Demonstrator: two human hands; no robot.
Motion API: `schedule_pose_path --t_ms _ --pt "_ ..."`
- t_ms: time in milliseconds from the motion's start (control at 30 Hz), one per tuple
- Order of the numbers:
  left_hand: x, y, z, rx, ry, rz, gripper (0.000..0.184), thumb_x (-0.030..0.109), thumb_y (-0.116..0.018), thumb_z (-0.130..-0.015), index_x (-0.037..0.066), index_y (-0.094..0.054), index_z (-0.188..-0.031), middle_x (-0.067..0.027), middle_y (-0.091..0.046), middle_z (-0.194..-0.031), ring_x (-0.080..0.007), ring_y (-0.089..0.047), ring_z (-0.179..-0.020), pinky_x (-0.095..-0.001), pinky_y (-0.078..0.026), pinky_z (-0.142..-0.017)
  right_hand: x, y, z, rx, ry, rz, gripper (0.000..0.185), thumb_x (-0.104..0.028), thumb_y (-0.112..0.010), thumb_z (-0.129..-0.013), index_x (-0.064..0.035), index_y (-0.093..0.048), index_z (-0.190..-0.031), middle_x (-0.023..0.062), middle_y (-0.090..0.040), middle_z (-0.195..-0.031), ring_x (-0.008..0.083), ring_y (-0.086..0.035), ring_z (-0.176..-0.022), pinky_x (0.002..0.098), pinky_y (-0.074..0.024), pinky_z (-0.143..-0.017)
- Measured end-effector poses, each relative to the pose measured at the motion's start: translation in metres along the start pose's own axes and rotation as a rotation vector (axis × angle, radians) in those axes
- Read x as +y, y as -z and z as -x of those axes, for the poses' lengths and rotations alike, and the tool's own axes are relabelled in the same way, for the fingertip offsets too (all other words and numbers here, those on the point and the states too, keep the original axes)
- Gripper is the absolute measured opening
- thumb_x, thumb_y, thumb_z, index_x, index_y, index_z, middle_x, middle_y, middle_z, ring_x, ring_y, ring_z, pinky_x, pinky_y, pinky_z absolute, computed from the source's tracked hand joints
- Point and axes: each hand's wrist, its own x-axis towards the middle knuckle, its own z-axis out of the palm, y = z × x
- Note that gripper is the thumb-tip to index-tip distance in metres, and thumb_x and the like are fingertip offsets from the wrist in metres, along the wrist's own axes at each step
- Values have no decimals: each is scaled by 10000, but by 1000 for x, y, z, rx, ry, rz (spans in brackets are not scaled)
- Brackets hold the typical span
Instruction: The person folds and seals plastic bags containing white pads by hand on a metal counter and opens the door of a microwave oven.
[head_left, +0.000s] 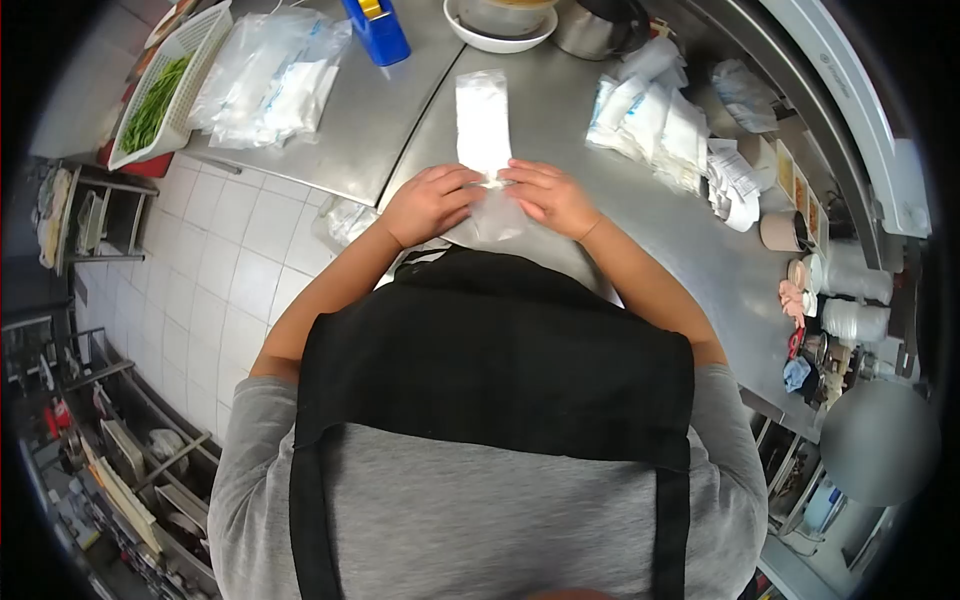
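Observation:
A narrow clear plastic bag (497,222) with a flat white packet (484,130) in its upper part lies on the steel worktop, pointing away from me. My left hand (435,203) grips the bag's left edge near its middle, with the fingers closed and bent inward. From the other side my right hand (550,197) pinches the same stretch of plastic, its fingertips close to those of the left. Between the hands the plastic looks bunched. What the white packet is exactly, I cannot tell.
A stack of plastic bags (275,85) and a blue tape dispenser (378,30) sit at the upper left, near a white basket (180,85) of green vegetables. White packets (650,120) are piled to the right. A white bowl (500,40) stands at the far edge.

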Motion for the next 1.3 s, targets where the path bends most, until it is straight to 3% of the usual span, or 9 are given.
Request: schedule_pose_path --t_ms 300,433,467,667,800,967,1100,1267,1300 --pt "-4 -9 2 170 140 69 153 140 -650 -836 73 -678 -971 -80 -669 -913 -272 -612 -927 -366 -478 -809 -6 11 -8 -25 -20 1 265 -156 -725 -746 -77 -667 -992 53 -642 -1116 260 -598 -1073 367 -489 -900" --pt "-3 -9 -12 148 560 260 156 166 -575 -898 25 -637 -872 -150 -639 -811 -313 -598 -841 -377 -460 -727 -13 3 -17 107 -307 -120 232 -213 -739 -773 -62 -668 -935 80 -658 -977 275 -609 -919 358 -498 -775" --pt "-3 -11 -15 190 582 220 179 195 -560 -895 39 -643 -866 -150 -642 -765 -327 -596 -725 -410 -471 -683 -12 1 -20 117 -357 -136 227 -226 -741 -780 -56 -668 -911 87 -659 -937 273 -608 -871 355 -495 -735" --pt "-1 -14 -30 227 808 321 287 282 -600 -895 13 -581 -796 -153 -601 -666 -339 -575 -620 -380 -449 -610 -5 -10 -40 173 -725 -354 231 -248 -723 -822 -25 -659 -816 61 -633 -752 157 -558 -649 292 -450 -600" --pt "-5 -4 -45 57 903 161 350 370 -595 -889 33 -600 -791 -144 -623 -672 -326 -614 -649 -406 -457 -629 4 -7 -50 77 -957 -554 207 -231 -710 -838 -32 -659 -815 14 -621 -683 83 -514 -610 256 -431 -587" --pt "-24 -3 -58 -180 955 99 416 446 -503 -918 63 -652 -854 -130 -667 -762 -319 -648 -764 -438 -463 -733 28 -12 -50 128 -878 -708 188 -213 -716 -835 -44 -647 -881 -5 -638 -709 64 -522 -625 235 -432 -599" --pt "-34 -2 -60 -272 942 143 406 435 -454 -937 100 -655 -1049 -128 -674 -934 -313 -627 -926 -420 -433 -849 21 -11 -45 369 -785 -848 199 -185 -712 -842 -46 -628 -956 -7 -648 -821 67 -550 -690 229 -445 -636" --pt "-29 15 -53 -253 839 443 357 335 -420 -972 112 -608 -1178 -135 -650 -1073 -302 -589 -1030 -424 -395 -947 12 6 -42 286 -802 -956 206 -150 -704 -845 -62 -645 -1021 -7 -626 -917 66 -548 -827 232 -453 -724" --pt "-27 14 -46 -182 691 447 336 303 -422 -972 108 -607 -1174 -129 -642 -1101 -303 -574 -1053 -417 -386 -961 12 11 -42 258 -830 -1029 204 -147 -705 -842 -72 -656 -1025 0 -622 -950 66 -542 -859 233 -453 -742"
